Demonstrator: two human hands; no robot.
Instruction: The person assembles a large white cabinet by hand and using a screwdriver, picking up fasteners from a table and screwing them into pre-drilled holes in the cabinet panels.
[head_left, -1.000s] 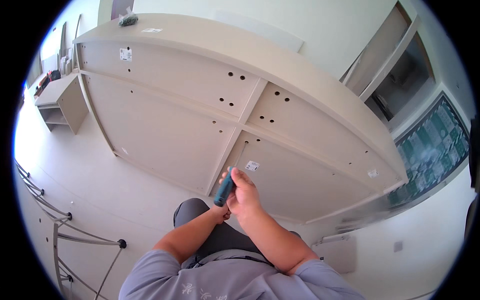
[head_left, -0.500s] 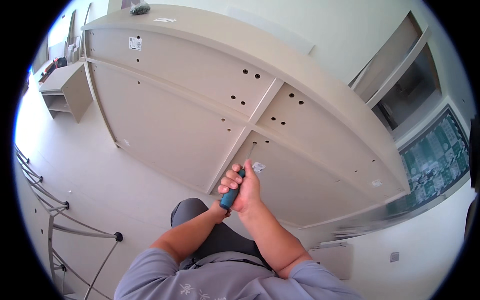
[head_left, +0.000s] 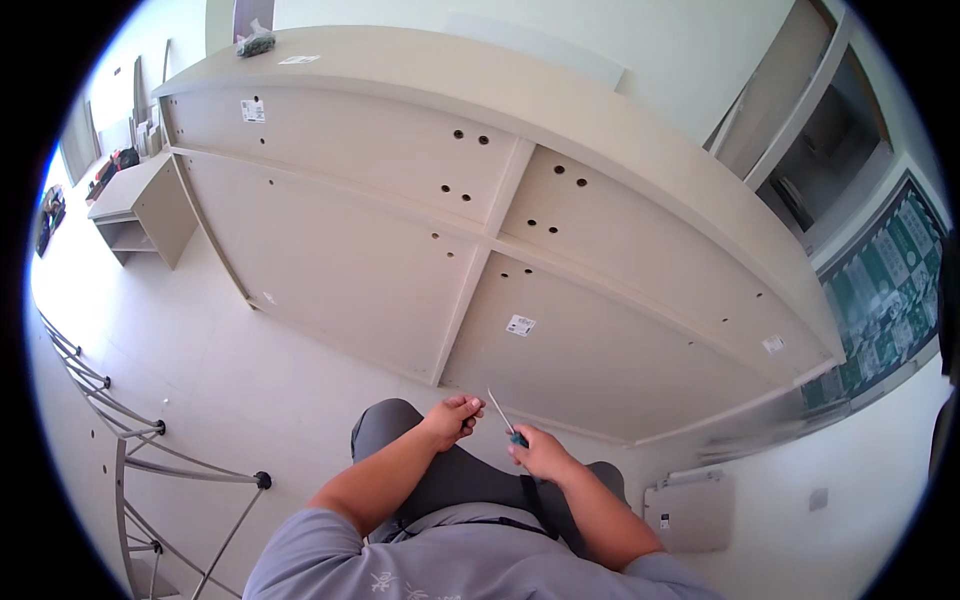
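My right hand (head_left: 543, 454) is wrapped round the teal handle of a screwdriver (head_left: 503, 415), whose thin metal shaft points up and to the left. Just left of its tip, the fingers of my left hand (head_left: 452, 421) are pinched together, with something small and dark showing under them that I cannot make out. Both hands are over my lap, apart from the large beige cabinet (head_left: 620, 335) that stands on the floor before me. Pairs of round holes, some with dark fittings, lie around the crossing of its dividers.
On top of the cabinet sits a clear bag of small dark parts (head_left: 256, 41). A small open cabinet (head_left: 150, 212) stands at the far left. Metal rods with black end caps (head_left: 263, 480) reach out at the lower left. Flat panels (head_left: 690, 512) lie at the right.
The screwdriver has come away from a hole in the cabinet and is now lower, by my lap. My left hand has come up beside its tip, fingers pinched.
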